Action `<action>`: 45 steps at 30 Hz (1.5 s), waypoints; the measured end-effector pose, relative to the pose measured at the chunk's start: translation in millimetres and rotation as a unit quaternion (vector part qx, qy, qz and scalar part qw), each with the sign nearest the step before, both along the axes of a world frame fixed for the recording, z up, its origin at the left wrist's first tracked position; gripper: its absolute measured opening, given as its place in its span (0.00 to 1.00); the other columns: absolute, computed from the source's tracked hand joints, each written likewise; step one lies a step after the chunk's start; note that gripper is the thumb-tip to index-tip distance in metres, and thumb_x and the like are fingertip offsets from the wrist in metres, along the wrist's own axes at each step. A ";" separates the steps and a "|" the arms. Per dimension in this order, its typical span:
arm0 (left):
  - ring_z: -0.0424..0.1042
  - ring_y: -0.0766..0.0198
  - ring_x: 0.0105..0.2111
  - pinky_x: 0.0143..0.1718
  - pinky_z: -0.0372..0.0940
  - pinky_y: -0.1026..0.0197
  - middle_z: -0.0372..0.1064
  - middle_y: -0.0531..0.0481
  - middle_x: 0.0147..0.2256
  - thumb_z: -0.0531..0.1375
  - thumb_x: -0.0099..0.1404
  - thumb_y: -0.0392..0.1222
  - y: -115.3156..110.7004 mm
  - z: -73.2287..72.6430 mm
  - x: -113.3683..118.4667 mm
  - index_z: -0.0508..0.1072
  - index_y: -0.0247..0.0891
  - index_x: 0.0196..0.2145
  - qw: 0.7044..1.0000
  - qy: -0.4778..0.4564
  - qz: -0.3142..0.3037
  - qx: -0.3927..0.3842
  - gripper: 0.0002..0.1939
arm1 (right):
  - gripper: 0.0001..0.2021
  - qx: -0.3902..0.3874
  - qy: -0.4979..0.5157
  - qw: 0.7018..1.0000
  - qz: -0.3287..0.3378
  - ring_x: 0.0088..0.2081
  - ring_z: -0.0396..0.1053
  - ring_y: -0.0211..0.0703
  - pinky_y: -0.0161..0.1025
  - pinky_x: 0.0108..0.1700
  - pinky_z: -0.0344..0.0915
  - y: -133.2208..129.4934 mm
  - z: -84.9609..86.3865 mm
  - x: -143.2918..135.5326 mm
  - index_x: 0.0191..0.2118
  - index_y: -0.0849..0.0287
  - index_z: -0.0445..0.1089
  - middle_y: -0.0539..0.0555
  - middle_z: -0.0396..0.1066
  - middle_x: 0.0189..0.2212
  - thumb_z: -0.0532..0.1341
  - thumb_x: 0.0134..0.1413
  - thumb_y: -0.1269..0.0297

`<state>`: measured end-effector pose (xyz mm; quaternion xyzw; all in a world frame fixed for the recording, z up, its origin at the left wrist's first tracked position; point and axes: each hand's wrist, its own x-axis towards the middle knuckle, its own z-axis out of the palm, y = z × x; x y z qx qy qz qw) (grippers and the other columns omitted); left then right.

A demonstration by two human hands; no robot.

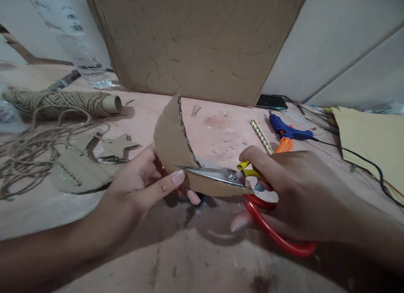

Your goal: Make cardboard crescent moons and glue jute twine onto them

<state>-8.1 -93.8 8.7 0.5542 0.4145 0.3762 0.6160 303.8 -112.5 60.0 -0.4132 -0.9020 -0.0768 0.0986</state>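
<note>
My left hand [154, 179] pinches a crescent-shaped piece of cardboard [170, 137], thumb on top and fingers underneath. My right hand [284, 187] grips a pair of scissors [217, 175] by its handles, one yellow and one red. The metal blades lie across the lower arm of the crescent, with their tips close to my left thumb. One corrugated inner edge of the crescent faces right. Left of my left hand lie a cut cardboard star [118, 146] and a larger curved cardboard piece [78, 171] with twine on them.
A roll of twine [66, 104] with loose strands lies at left, near a plastic bottle [82, 44]. A big cardboard sheet [195, 44] with pencilled stars leans at the back. At right are a blue glue gun [288, 129] with its cord, a patterned pencil [261, 136] and yellowish paper [372, 145].
</note>
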 end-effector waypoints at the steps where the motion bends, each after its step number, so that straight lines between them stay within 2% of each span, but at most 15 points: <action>1: 0.86 0.56 0.31 0.33 0.75 0.62 0.89 0.48 0.32 0.77 0.78 0.66 0.3 -0.3 0.2 0.80 0.45 0.54 1.000 0.001 0.001 0.000 0.24 | 0.23 0.004 -0.002 1.000 -0.003 0.22 0.63 0.48 0.42 0.33 0.43 -0.3 -0.9 0.3 0.55 0.55 0.68 0.47 0.69 0.24 0.58 0.81 0.38; 10: 0.89 0.58 0.33 0.34 0.76 0.65 0.91 0.46 0.34 0.77 0.80 0.62 4.0 -6.9 1.0 0.79 0.45 0.53 0.999 -0.030 -0.017 -0.015 0.21 | 0.28 0.055 0.000 0.998 -0.001 0.18 0.59 0.46 0.43 0.32 0.37 -2.1 -10.5 0.1 0.55 0.57 0.71 0.45 0.67 0.20 0.54 0.82 0.34; 13: 0.90 0.57 0.34 0.35 0.77 0.66 0.92 0.46 0.35 0.77 0.79 0.62 3.2 -7.1 1.5 0.78 0.45 0.52 0.999 -0.036 -0.020 -0.024 0.21 | 0.27 0.059 -0.007 0.998 0.000 0.17 0.57 0.46 0.42 0.32 0.37 -1.0 -6.6 -0.5 0.51 0.57 0.70 0.45 0.65 0.18 0.53 0.83 0.34; 17: 0.89 0.58 0.34 0.35 0.78 0.67 0.92 0.45 0.35 0.77 0.79 0.61 1.3 -4.8 3.0 0.79 0.45 0.51 0.999 -0.039 -0.016 -0.028 0.21 | 0.26 0.038 -0.030 0.999 0.023 0.19 0.62 0.46 0.41 0.31 0.41 1.7 0.9 -1.0 0.53 0.58 0.69 0.45 0.67 0.20 0.54 0.85 0.37; 21: 0.89 0.61 0.33 0.35 0.78 0.70 0.92 0.44 0.37 0.77 0.79 0.60 0.9 -4.1 4.4 0.80 0.42 0.48 0.998 -0.043 -0.033 -0.029 0.20 | 0.31 0.054 -0.018 0.998 0.016 0.22 0.64 0.47 0.43 0.34 0.43 3.6 -2.2 0.2 0.57 0.61 0.69 0.48 0.70 0.24 0.47 0.87 0.34; 27: 0.89 0.62 0.34 0.36 0.78 0.71 0.92 0.47 0.34 0.77 0.80 0.61 2.2 -5.7 4.9 0.78 0.43 0.51 0.997 -0.051 -0.036 -0.037 0.21 | 0.35 0.037 -0.026 0.999 0.015 0.23 0.62 0.49 0.43 0.35 0.44 4.0 -3.2 1.0 0.54 0.55 0.67 0.47 0.67 0.24 0.40 0.87 0.28; 36: 0.90 0.62 0.34 0.36 0.78 0.71 0.92 0.46 0.35 0.77 0.80 0.61 1.8 -6.0 4.9 0.78 0.43 0.52 0.997 -0.059 -0.042 -0.029 0.21 | 0.32 0.040 -0.029 0.999 0.019 0.22 0.66 0.51 0.44 0.33 0.45 2.4 -3.4 -1.5 0.53 0.57 0.69 0.49 0.68 0.24 0.44 0.87 0.33; 45: 0.91 0.63 0.34 0.33 0.75 0.72 0.92 0.47 0.34 0.77 0.81 0.58 3.9 -11.1 3.2 0.78 0.43 0.49 0.998 -0.059 -0.035 -0.012 0.19 | 0.28 0.062 -0.046 0.996 0.052 0.17 0.69 0.51 0.43 0.24 0.49 6.3 0.7 -6.2 0.50 0.60 0.72 0.49 0.69 0.19 0.49 0.88 0.40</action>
